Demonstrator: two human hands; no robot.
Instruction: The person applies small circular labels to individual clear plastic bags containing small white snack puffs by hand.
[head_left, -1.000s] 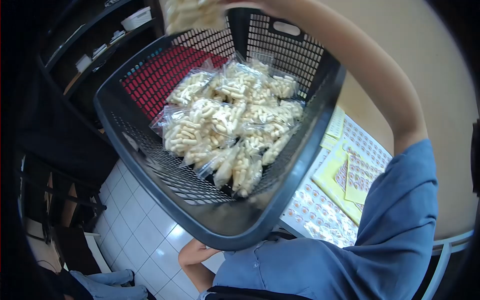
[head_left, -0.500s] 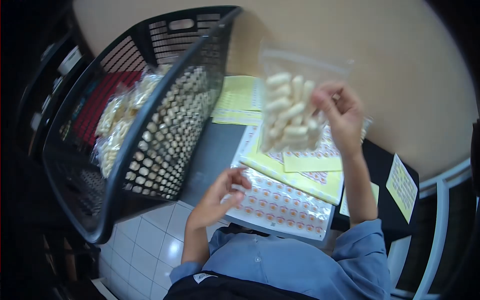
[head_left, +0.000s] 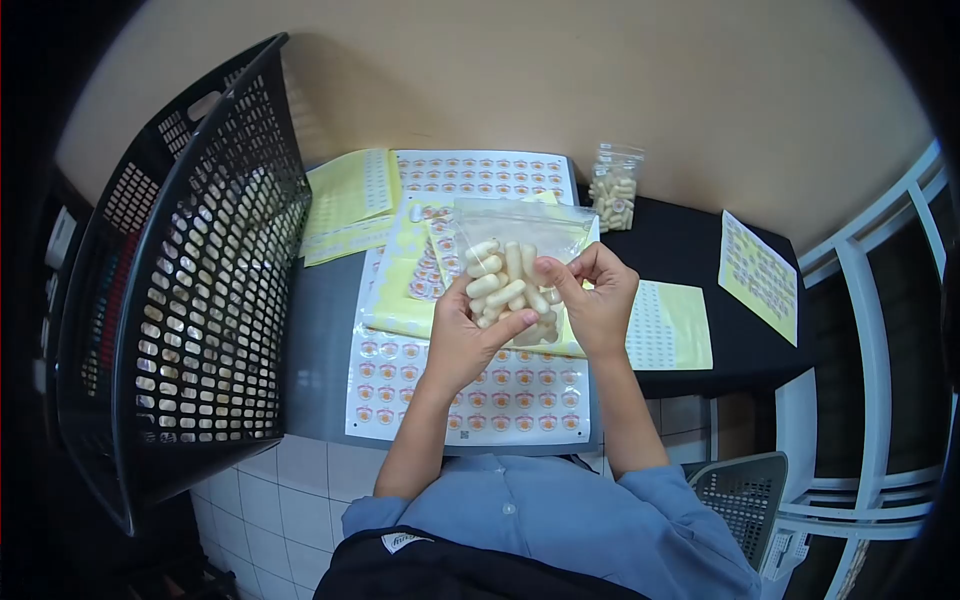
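Beige wall point(head_left: 470, 80) backs the surface point(head_left: 318, 345) I'm watching remotely. Leftmost I see the basket point(head_left: 215, 300), then printed sheets point(head_left: 525, 405). I judge the bag point(head_left: 522, 226) is best held upright with light pressure, as I can't tell whether its top is sealed over the capsules point(head_left: 500, 288). It sits above the sheets, between left grip point(head_left: 465, 335) closed around its lower left and right grip point(head_left: 603, 297) pinching its right side. Farther right, a second bag point(head_left: 614, 190) stands near the wall.

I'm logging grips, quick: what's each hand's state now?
Left hand: closed, holding the bag of white capsules at lower left.
Right hand: closed, holding the same bag's right side.
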